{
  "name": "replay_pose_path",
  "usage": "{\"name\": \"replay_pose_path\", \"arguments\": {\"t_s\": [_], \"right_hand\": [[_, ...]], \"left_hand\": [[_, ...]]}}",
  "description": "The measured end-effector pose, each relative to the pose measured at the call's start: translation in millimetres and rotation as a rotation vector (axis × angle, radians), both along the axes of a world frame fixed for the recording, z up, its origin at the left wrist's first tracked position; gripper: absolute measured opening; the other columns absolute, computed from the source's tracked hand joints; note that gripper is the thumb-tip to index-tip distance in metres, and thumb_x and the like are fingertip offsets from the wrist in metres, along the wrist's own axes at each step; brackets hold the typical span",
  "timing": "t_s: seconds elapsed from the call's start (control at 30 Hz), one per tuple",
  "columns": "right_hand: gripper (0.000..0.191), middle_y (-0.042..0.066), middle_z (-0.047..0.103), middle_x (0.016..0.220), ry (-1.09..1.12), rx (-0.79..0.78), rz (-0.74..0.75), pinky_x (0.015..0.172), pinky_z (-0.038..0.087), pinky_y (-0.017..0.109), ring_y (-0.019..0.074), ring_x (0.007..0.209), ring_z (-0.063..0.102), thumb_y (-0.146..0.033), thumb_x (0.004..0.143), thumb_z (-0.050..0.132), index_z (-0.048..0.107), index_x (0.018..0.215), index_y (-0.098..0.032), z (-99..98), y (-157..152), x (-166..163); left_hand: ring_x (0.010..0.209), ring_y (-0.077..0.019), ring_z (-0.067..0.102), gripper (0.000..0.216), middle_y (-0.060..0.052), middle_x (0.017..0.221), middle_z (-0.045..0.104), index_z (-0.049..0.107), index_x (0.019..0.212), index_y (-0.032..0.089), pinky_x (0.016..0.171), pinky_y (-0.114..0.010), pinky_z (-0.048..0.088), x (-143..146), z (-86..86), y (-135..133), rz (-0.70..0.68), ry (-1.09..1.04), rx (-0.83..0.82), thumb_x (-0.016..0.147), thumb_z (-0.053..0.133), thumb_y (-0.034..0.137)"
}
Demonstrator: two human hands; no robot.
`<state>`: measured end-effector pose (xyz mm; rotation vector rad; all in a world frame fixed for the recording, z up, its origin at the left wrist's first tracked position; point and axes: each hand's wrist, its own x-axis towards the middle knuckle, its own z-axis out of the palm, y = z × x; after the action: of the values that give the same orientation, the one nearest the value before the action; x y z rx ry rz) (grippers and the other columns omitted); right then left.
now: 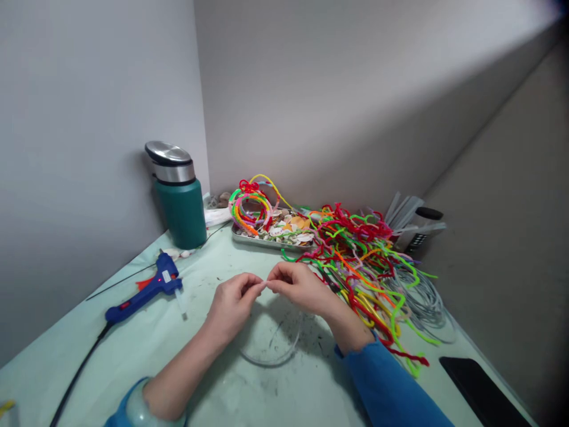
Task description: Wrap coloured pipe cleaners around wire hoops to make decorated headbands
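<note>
My left hand (235, 301) and my right hand (304, 287) meet above the middle of the table, thumbs and forefingers pinched fingertip to fingertip. A pale grey wire loop (269, 363) curves down below them, its upper part hidden by the hands where they pinch it. A tiny pale bit shows between the fingertips, too small to name. Just right of my right hand spreads a tangled heap of coloured pipe cleaners (355, 249). A coil of grey wire (424, 299) lies beyond it.
A blue glue gun (144, 293) with a lit red light lies at left, its cord running forward. Behind stand a green bottle (180, 213) and a metal tray (267, 243) holding shell-like pieces and coloured rings. A black phone-like slab (478, 388) lies front right, below a dark-lidded container (418, 228).
</note>
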<state>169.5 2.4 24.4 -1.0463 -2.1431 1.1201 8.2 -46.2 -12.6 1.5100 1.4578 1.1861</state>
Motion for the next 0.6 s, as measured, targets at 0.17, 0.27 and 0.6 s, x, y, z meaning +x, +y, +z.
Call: {"name": "replay_pose_path", "arguments": {"t_s": [0.17, 0.27, 0.6], "right_hand": [[0.013, -0.002, 0.053, 0.062, -0.016, 0.001, 0.009, 0.049, 0.032, 0.018, 0.0086, 0.057, 0.044, -0.025, 0.077, 0.059, 0.061, 0.074, -0.013, -2.1, 1.2, 0.0], [0.011, -0.002, 0.055, 0.063, -0.026, 0.002, 0.014, 0.05, 0.033, 0.018, 0.0088, 0.058, 0.046, -0.024, 0.077, 0.059, 0.062, 0.074, -0.013, -3.6, 1.9, -0.1], [0.01, -0.002, 0.056, 0.06, -0.061, 0.002, -0.064, 0.05, 0.032, 0.018, 0.0088, 0.057, 0.045, -0.022, 0.075, 0.058, 0.063, 0.071, -0.014, -3.8, 2.1, -0.9]], "left_hand": [[0.033, -0.0064, 0.035, 0.027, 0.007, 0.044, 0.045, 0.053, 0.068, 0.017, 0.036, -0.019, 0.031, 0.6, -0.7, 4.1, -0.137, -0.271, -0.245, 0.075, 0.056, 0.042], [0.031, -0.0064, 0.029, 0.031, 0.009, 0.034, 0.036, 0.048, 0.062, 0.018, 0.038, -0.02, 0.035, 0.4, -1.6, 4.4, -0.24, -0.367, -0.353, 0.078, 0.053, 0.045], [0.053, -0.0108, 0.05, 0.012, 0.0, 0.07, 0.061, 0.062, 0.081, 0.018, 0.053, -0.023, 0.037, -2.1, -2.1, 1.4, -0.058, 0.293, 0.122, 0.079, 0.052, 0.024]]}}
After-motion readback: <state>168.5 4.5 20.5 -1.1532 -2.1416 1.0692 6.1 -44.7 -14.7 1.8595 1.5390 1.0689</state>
